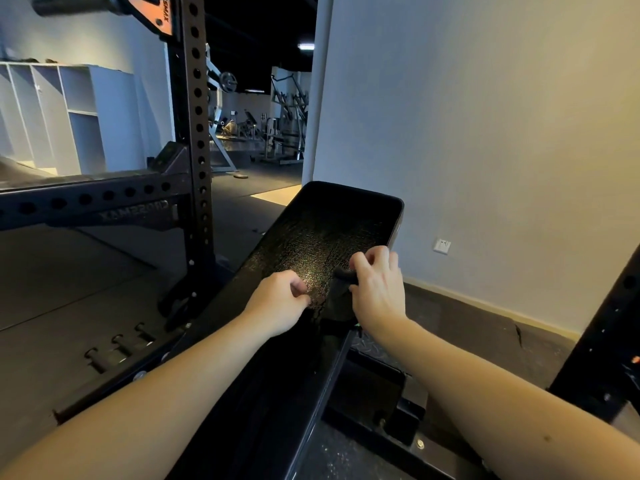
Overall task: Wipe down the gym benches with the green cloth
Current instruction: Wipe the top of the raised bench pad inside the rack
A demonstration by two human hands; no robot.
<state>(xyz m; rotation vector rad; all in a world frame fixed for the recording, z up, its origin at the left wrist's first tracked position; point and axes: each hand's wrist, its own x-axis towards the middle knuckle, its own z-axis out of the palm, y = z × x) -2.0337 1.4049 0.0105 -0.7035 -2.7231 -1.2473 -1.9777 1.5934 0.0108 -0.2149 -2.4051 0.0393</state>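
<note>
Cloth (341,289), dark in this light and bunched into a roll, sits on the bench (322,220) near its right edge, about halfway along the pad. Right hand (375,285) has hold of it from above, with the top of the roll caught between the curled fingers and the thumb. Left hand (277,303) is low over the pad just beside the cloth, toward the left edge. Its fingers are curled in to meet the thumb and nothing shows in them; whether it touches the pad is hard to tell. The hands are near each other but apart. The bench slants away from the person, its far end close to the wall (485,133). A rack (194,133) upright stands off the left edge. A socket (442,245) sits low on the wall beyond the right edge.
</note>
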